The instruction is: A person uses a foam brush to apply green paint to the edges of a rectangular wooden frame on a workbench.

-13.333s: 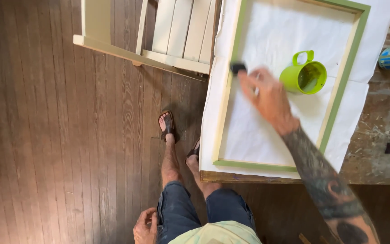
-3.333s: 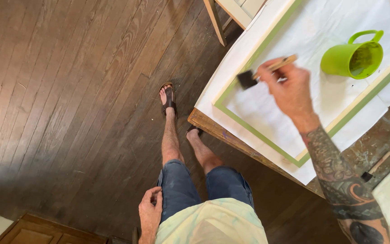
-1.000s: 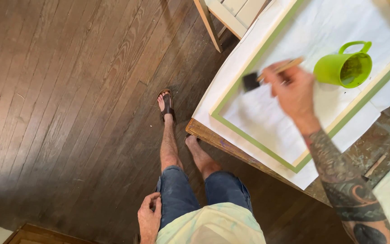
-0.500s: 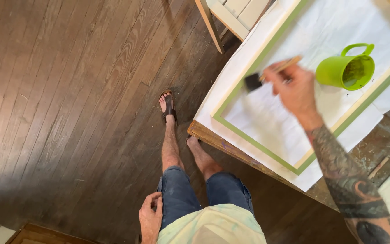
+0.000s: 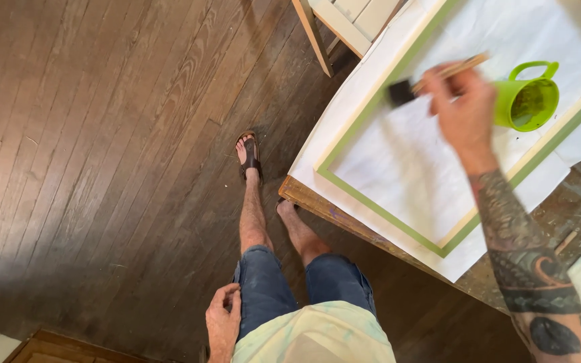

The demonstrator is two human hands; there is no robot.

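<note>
A dark plank floor [image 5: 102, 148] fills most of what I see below me, with my sandalled foot [image 5: 250, 153] planted near the corner of the worn wooden table [image 5: 371, 235]. White paper [image 5: 479, 252] covers the tabletop and hangs slightly past its edge. On the paper lies a large rectangular frame [image 5: 384, 218], its strips painted green along the inner and outer faces. A pale slatted piece of furniture [image 5: 344, 20] stands just beyond the table's far corner, one leg reaching down to the floor. A lime-green handled cup [image 5: 529, 101] sits inside the frame, just beside my right hand, nothing between them.

My right hand [image 5: 462, 107] is closed around the wooden handle of a foam brush [image 5: 432, 77], whose dark head points toward the frame's long left strip and hovers just beside it; I cannot tell whether it touches. My tattooed forearm [image 5: 519, 255] crosses the frame's near corner.

My left hand [image 5: 223, 323] hangs loosely curled at my thigh against my denim shorts [image 5: 270, 296], holding nothing, well apart from the frame and brush.
</note>
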